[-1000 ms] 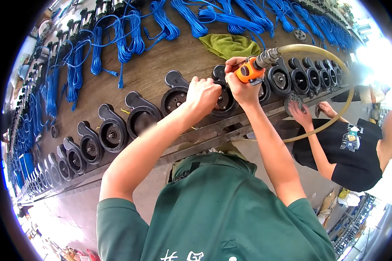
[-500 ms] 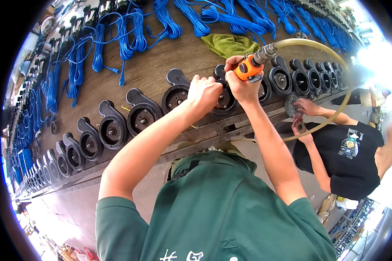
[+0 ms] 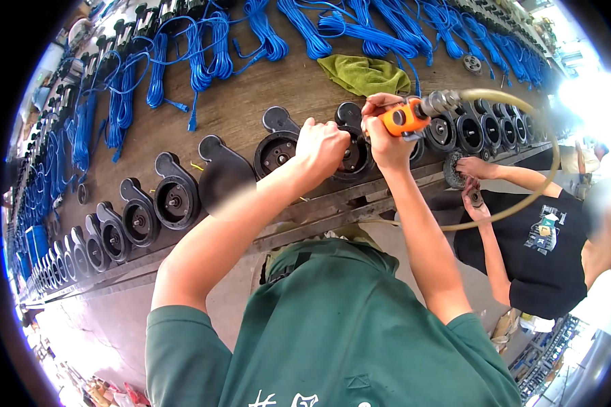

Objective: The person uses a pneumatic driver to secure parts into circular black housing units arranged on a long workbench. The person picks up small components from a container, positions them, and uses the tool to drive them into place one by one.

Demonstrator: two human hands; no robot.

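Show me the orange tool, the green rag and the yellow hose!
orange tool (image 3: 402, 118), head view, on its orange body above the right hand.
green rag (image 3: 364, 73), head view, middle of the crumpled cloth.
yellow hose (image 3: 554, 150), head view, on its curved right stretch.

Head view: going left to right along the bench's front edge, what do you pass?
Row of black pump housings → left hand → right hand holding the orange air tool → another person's hands.

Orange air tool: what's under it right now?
Under the orange air tool, gripped by the right hand, sits a black pump housing that the left hand steadies. The tool tip and fastener are covered by the hands.
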